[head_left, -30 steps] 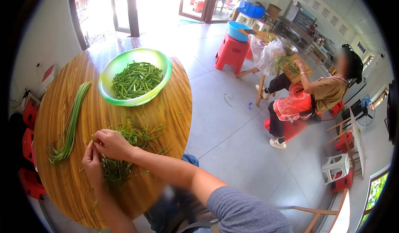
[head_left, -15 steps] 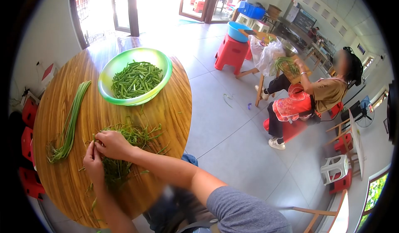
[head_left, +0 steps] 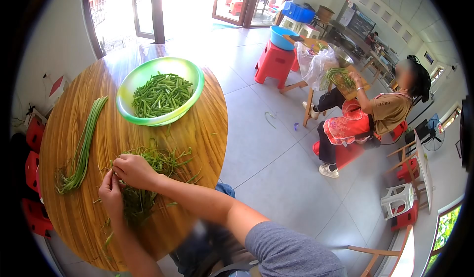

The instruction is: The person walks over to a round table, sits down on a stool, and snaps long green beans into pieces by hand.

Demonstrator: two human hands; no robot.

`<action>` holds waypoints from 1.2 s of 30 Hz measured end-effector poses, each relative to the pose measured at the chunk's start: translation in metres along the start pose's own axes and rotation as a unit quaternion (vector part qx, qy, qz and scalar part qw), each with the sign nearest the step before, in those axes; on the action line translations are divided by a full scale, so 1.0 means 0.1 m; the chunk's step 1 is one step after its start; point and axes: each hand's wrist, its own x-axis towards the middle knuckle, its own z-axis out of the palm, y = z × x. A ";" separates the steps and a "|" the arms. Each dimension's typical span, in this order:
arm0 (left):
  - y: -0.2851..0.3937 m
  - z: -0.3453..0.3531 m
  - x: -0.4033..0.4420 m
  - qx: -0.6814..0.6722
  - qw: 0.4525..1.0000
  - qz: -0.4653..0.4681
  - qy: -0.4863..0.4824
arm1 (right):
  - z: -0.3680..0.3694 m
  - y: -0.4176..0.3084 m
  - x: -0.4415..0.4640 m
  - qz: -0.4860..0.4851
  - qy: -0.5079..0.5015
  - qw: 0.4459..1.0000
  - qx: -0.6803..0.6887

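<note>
My left hand (head_left: 111, 193) and my right hand (head_left: 134, 171) meet over the near part of the wooden table, fingertips pinched together. A bit of green shows at the fingertips; it looks like a thin green stem, mostly hidden by the fingers. Beneath and beside my hands lies a loose heap of leafy green trimmings (head_left: 165, 159). Left of them rests a bundle of long green stalks (head_left: 88, 136), laid lengthwise. Farther back, a green-and-white bowl (head_left: 129, 82) holds many short cut green pieces (head_left: 162, 95).
The round wooden table (head_left: 207, 128) ends at my right. Across the tiled floor a person (head_left: 390, 109) sits at a low table with greens (head_left: 338, 78) and a plastic bag (head_left: 316, 67). A blue basin (head_left: 283, 39) tops red stools (head_left: 272, 64). Red stools (head_left: 37, 217) stand at left.
My hands stay pinched together in almost the same place, with only a slight shift of the fingers. The bowl, bundle and trimmings have not moved.
</note>
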 end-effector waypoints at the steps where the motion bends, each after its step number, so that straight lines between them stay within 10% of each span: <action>1: -0.01 -0.01 0.00 -0.012 1.000 -0.015 -0.008 | 0.02 0.02 0.00 0.002 0.015 1.000 -0.012; 12: -0.20 -0.22 0.10 -0.282 0.956 -0.086 -0.013 | -0.11 -0.13 0.00 -0.097 0.038 0.993 0.061; 18: -0.05 -0.21 0.08 -0.401 0.909 -0.112 0.018 | -0.26 -0.19 0.03 0.036 -0.090 0.952 0.290; 24: -0.18 -0.34 0.14 -0.623 0.769 -0.141 -0.034 | -0.30 -0.20 0.04 0.065 -0.151 0.924 0.346; 34: -0.29 -0.43 0.21 -0.623 0.772 -0.113 0.054 | -0.52 0.04 0.15 0.135 0.004 0.639 0.757; 36: -0.27 -0.45 0.20 -0.605 0.791 -0.088 0.037 | -0.50 0.05 0.15 0.118 -0.015 0.868 0.483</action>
